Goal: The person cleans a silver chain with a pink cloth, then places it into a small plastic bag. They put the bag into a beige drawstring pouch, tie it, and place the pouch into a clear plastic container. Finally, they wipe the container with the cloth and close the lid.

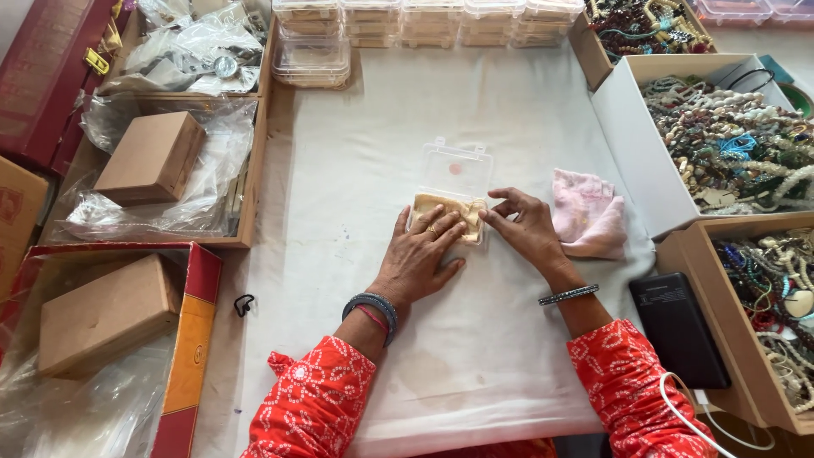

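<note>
A small clear plastic box (459, 170) lies open on the white cloth, its lid tipped back. A folded tan cloth pouch (444, 206) fills its base. My left hand (421, 253) lies flat on the pouch, fingers spread, pressing it down. My right hand (526, 227) touches the pouch's right edge with its fingertips. Neither hand grips anything. Both wrists wear bangles, and the sleeves are orange with white print.
A pink cloth (587, 212) lies right of the box. A black power bank (677, 328) with a white cable sits nearer. Boxes of beaded necklaces (729, 144) stand at the right, stacked clear boxes (407, 21) at the back, cardboard boxes (151, 157) in trays at the left.
</note>
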